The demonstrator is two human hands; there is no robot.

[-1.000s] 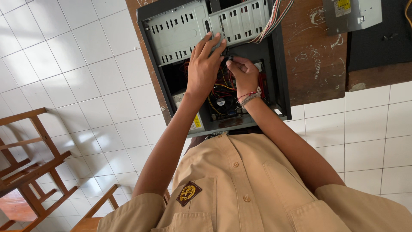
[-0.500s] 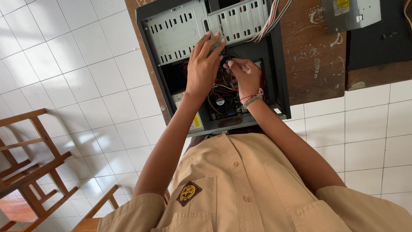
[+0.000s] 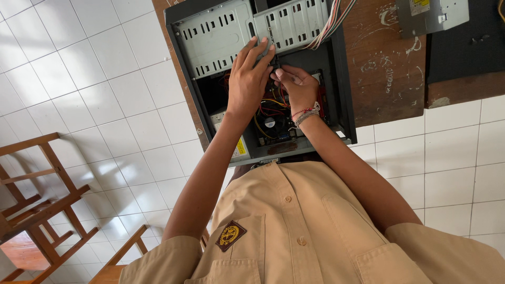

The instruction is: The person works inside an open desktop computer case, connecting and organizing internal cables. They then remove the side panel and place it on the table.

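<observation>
While the open computer case (image 3: 263,79) lay on the scratched wooden table (image 3: 384,68) with its side panel off, your work inside looked only partly done. You had the grey drive cage (image 3: 221,34) exposed at the far left and loose coloured wires (image 3: 271,108) still trailing over the board. Your left hand (image 3: 247,81) lay spread, fingers wide, against the cage edge. Your right hand (image 3: 297,87) was curled narrow, pinching something small I couldn't make out.
</observation>
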